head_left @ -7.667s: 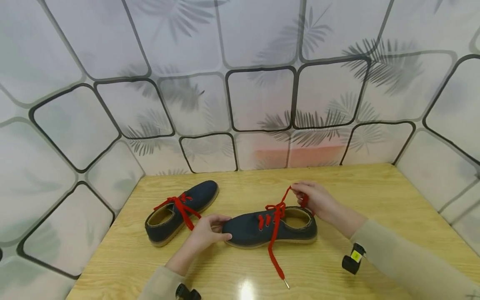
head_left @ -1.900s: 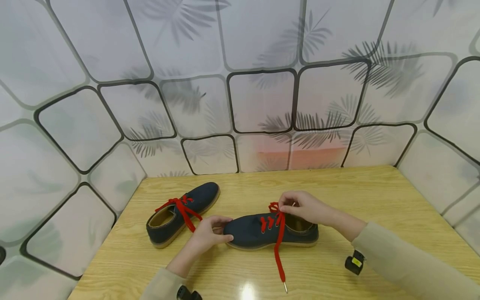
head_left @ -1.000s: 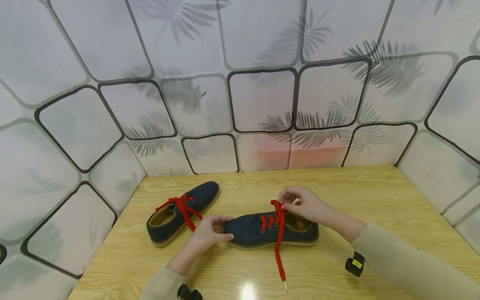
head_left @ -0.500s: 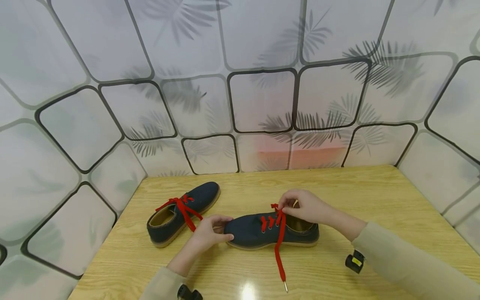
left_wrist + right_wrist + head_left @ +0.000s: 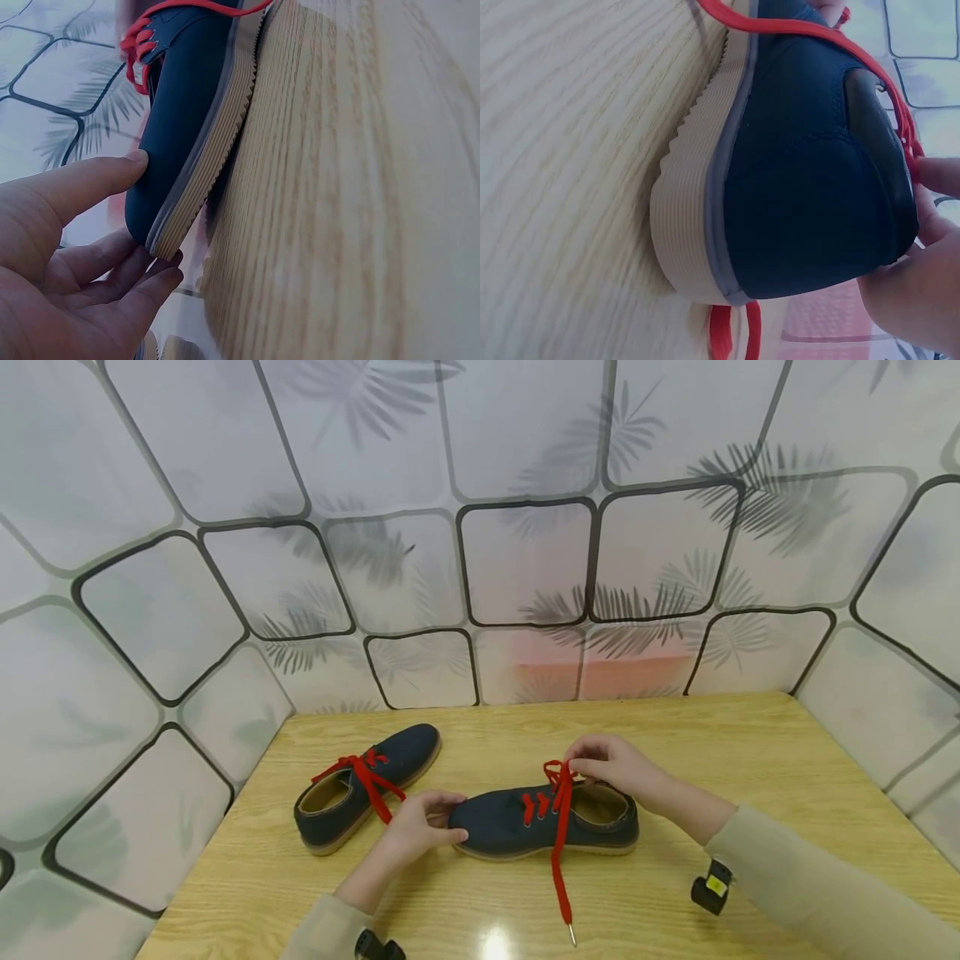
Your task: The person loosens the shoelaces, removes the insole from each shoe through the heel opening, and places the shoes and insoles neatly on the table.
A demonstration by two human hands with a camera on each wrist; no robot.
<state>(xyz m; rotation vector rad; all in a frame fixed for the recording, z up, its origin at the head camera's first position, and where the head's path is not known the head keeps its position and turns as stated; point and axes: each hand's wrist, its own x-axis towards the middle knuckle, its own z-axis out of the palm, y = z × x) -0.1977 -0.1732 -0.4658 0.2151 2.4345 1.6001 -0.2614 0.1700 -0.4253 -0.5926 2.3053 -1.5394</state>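
Note:
A navy shoe (image 5: 495,823) with red laces lies on the table, its toe pointing left. My left hand (image 5: 412,828) holds the toe; in the left wrist view the thumb (image 5: 112,176) presses the upper and the fingers (image 5: 142,296) curl at the toe's tip by the sole. Over the shoe's opening, my right hand (image 5: 615,768) pinches the red shoelace (image 5: 561,852) just above the knot. One lace end hangs over the shoe's near side to a metal tip on the table. The right wrist view shows the heel (image 5: 802,217) and the lace running up to the fingertips.
A second navy shoe (image 5: 408,750) with tied red laces stands behind my left hand, angled toward the back. Both rest on a wooden table (image 5: 697,727). A patterned cloth wall (image 5: 525,560) encloses the back and sides. Each wrist wears a small black camera.
My right hand has come left from behind the heel, where it held a lace up, to the knot. Lately it has lifted slightly, pulling the lace up. The left hand stays on the toe.

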